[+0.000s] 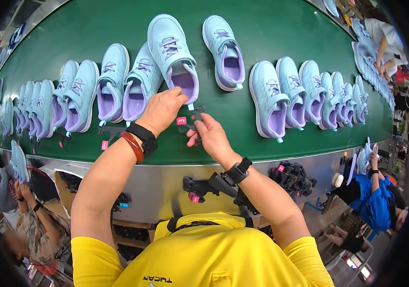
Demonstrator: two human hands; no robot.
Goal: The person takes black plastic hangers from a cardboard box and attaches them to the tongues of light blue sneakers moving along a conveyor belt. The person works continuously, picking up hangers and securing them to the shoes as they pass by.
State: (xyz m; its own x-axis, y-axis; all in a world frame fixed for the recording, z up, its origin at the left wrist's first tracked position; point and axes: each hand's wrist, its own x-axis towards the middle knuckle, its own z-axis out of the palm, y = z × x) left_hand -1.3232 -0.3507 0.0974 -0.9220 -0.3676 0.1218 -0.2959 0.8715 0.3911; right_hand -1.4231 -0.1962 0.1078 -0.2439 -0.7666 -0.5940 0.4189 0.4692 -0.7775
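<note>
My left hand rests on the heel of a light blue sneaker with a purple lining that lies on the green conveyor belt. Its fingers grip the rear edge of the shoe. My right hand is just below and to the right, closed on a small black plastic hanger clip with a pink tag. The clip sits between both hands, close under the shoe's heel.
Many more light blue sneakers line the belt to the left and right. Loose black hangers lie at the near belt edge. A pile of black hangers sits below the metal rim. Other people work at left and right.
</note>
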